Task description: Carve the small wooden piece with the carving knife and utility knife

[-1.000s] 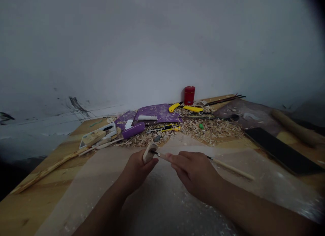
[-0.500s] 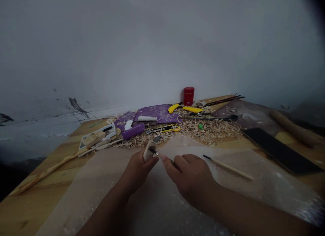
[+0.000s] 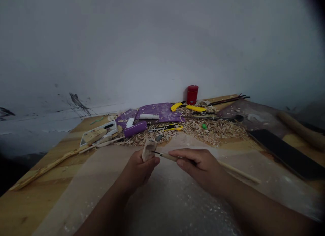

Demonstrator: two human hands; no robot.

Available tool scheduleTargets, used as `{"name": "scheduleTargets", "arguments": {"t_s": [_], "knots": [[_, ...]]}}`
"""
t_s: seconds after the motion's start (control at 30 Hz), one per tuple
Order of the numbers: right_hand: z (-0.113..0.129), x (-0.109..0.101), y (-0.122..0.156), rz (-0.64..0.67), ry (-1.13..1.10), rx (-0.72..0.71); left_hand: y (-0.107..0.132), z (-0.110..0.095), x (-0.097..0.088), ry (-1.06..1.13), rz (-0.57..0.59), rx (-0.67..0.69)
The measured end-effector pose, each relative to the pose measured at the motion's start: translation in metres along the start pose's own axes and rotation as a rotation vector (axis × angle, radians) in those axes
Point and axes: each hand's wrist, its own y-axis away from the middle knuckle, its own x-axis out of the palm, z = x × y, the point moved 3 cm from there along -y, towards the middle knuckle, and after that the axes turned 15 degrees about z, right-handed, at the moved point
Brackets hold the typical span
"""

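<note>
Carving tool (image 3: pixel 168 156) at the face of a wooden piece (image 3: pixel 148 149)

The left hand (image 3: pixel 138 166) is wrapped around the wooden piece, on the near side of the shavings pile (image 3: pixel 215 130). The right hand (image 3: pixel 201 164) grips the carving tool by its pale handle, the dark tip at the hollowed face (whether it bites in, I cannot tell). The hands are near each other but apart. A translucent plastic sheet (image 3: pixel 86 181) spreads nearer than the pile; on it lies a second tool (image 3: pixel 241 172), partly hidden by the right hand. Left of the pile is a white tray (image 3: pixel 90 129); right of it, a dark board (image 3: pixel 286 153). Behind the pile stands a red canister (image 3: pixel 192 95).
</note>
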Motion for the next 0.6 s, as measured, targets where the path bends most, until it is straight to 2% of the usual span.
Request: {"name": "scheduleTargets", "arguments": {"t_s": [0.2, 0.3, 0.37, 0.5, 0.6], "knots": [[0.010, -0.009, 0.007, 0.021, 0.327, -0.109, 0.002, -0.002, 0.001, -0.129, 0.087, -0.021], [0.015, -0.013, 0.011, 0.046, 0.416, -0.136, 0.004, -0.006, 0.004, -0.226, 0.117, 0.002], [0.017, -0.014, 0.013, 0.052, 0.438, -0.144, 0.003, -0.008, 0.006, -0.298, 0.101, 0.035], [0.018, -0.009, 0.016, 0.017, 0.526, -0.138, 0.001, -0.009, 0.010, -0.453, -0.014, 0.115], [0.018, -0.004, 0.016, -0.004, 0.600, -0.128, -0.001, -0.008, 0.011, -0.483, -0.062, 0.107]]}}
